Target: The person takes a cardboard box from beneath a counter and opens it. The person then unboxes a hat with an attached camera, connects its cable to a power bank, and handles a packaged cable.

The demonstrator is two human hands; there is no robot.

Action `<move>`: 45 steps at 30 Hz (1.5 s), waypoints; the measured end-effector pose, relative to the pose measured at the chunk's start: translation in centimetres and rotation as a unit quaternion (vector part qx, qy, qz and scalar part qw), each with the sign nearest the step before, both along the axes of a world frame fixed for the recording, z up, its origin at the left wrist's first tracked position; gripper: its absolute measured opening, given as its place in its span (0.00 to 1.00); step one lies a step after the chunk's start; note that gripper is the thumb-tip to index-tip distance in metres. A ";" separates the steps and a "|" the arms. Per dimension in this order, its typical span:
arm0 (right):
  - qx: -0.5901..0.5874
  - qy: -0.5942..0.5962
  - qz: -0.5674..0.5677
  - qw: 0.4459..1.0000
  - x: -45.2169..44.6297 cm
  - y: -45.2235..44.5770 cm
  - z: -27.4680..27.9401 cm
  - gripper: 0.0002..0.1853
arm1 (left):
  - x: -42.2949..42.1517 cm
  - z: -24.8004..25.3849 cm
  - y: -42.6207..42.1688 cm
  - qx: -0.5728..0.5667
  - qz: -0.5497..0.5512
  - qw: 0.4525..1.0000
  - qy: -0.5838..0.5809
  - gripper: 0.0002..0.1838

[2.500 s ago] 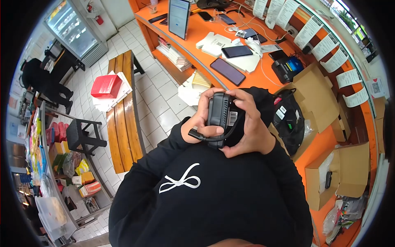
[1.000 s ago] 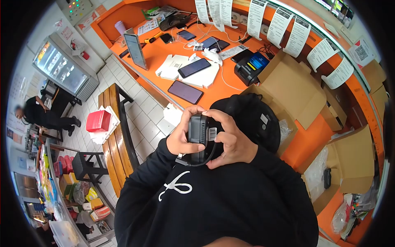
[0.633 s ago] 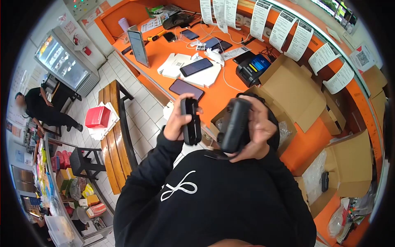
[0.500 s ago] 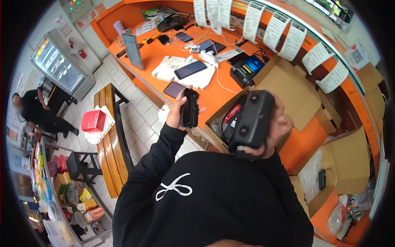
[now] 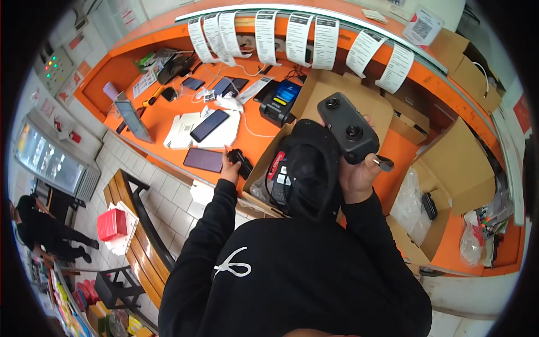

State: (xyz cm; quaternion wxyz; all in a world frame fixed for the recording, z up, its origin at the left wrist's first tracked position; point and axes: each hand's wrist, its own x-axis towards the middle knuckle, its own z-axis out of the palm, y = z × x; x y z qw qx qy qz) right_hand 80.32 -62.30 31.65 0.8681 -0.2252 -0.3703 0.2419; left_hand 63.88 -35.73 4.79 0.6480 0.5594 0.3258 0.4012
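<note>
My right hand [image 5: 359, 177] holds up a dark grey two-lensed device [image 5: 349, 128], its lenses facing me and a short strap or cable end at its lower corner. Lower and to the left, my left hand [image 5: 229, 168] is closed on a small black clip-like part [image 5: 240, 162] at the counter's edge, beside a phone [image 5: 203, 159] lying flat. Between my hands a black cap [image 5: 313, 168] rests over an open cardboard box [image 5: 259, 171]. A black item with a red tag [image 5: 276, 165] shows inside that box.
An orange counter [image 5: 160, 126] carries a card terminal [image 5: 279, 101], phones, cables and a tablet [image 5: 133, 118]. Paper receipts [image 5: 296, 36] hang above. A second open box [image 5: 466, 168] lies right. A person in black [image 5: 48, 227] stands far left by a bench [image 5: 147, 253].
The small black part has come away from the device. My left hand has moved it left to the counter, and my right hand has raised the device. The view has turned right.
</note>
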 end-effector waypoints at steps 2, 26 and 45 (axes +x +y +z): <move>0.008 -0.011 -0.028 1.000 0.3 -0.3 -0.1 0.40 | 0.1 -1.0 -0.2 0.114 0.016 0.985 0.129 0.41; 0.177 0.233 0.425 0.857 7.2 -1.1 -1.1 0.44 | -8.4 3.3 -11.6 -0.181 0.121 0.959 -0.179 0.17; 0.004 -0.630 -0.105 0.770 -8.9 7.7 6.1 0.43 | -12.2 22.2 -10.3 0.042 -0.134 0.948 -0.286 0.50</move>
